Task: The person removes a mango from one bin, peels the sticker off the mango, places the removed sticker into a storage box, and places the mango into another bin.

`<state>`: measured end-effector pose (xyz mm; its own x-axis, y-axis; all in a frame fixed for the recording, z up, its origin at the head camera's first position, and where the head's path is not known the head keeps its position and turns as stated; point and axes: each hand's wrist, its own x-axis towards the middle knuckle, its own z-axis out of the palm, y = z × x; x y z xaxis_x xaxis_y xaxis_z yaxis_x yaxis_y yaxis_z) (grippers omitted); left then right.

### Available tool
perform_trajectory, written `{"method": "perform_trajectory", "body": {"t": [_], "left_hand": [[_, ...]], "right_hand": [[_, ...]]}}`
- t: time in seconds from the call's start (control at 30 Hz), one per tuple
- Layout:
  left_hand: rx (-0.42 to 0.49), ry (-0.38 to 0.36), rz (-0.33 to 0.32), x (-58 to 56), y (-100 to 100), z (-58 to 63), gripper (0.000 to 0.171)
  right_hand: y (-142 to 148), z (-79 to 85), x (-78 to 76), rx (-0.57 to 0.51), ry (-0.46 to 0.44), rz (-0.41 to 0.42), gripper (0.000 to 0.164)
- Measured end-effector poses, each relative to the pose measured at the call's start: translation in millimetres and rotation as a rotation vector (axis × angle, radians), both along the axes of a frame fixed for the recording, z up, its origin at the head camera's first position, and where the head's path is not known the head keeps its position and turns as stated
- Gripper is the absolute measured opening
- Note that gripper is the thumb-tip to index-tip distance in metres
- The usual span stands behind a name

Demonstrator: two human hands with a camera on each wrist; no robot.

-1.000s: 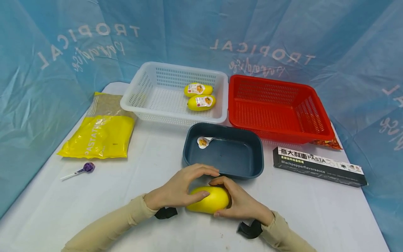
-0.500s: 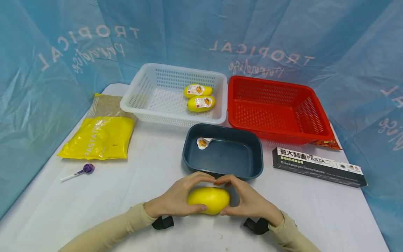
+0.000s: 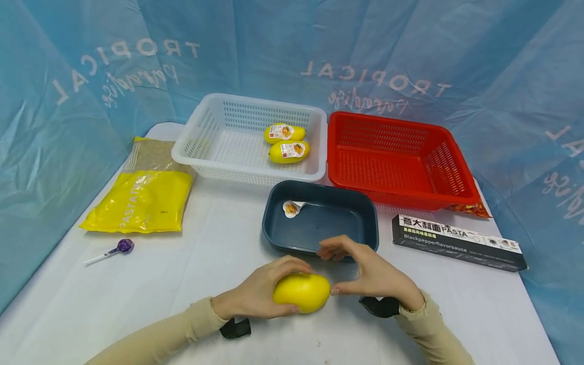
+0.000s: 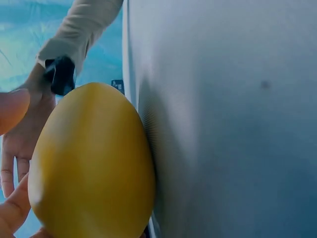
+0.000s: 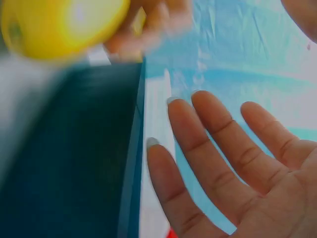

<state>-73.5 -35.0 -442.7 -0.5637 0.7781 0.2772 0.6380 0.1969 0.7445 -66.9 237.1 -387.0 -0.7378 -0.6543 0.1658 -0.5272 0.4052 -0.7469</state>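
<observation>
Yellow and glossy, a large fruit [image 3: 307, 294] is occupying the near middle of the table. At its nine o'clock the left hand [image 3: 260, 291] is gripping it with curled fingers, partly hiding that end. Toward three o'clock the right hand [image 3: 374, 271] is hovering with loosely parted fingers; whether its thumb is touching the fruit, I cannot tell. The right wrist view is blurring the fruit and cutting it off. At two o'clock a red packet [image 3: 474, 209] is lying mostly hidden behind the red basket [image 3: 383, 170].

White cloth [image 3: 205, 263] is covering the table; a creased blue curtain [image 3: 255, 50] with mirrored lettering is hanging around it.

Two labelled fruits [image 3: 288, 153] are sitting in one white basket [image 3: 239, 144] at eleven. One dark tray [image 3: 315, 228], just past twelve, is holding one sticker [image 3: 291, 209]. One yellow bag [image 3: 143, 203] is lying at ten, one lollipop [image 3: 124, 246] at nine, one black box [image 3: 458, 248] between two and three.
</observation>
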Motion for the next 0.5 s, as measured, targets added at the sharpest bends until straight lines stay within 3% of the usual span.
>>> {"method": "perform_trajectory", "body": {"t": [0.23, 0.5], "left_hand": [[-0.031, -0.046, -0.027, -1.4, 0.2, -5.2, 0.059], [-0.114, 0.057, -0.045, 0.5, 1.9, -5.7, 0.065]], "right_hand": [[14.6, 9.9, -10.1, -0.007, 0.025, -0.114, 0.077], [23.5, 5.8, -10.5, -0.014, 0.033, -0.143, 0.080]]}}
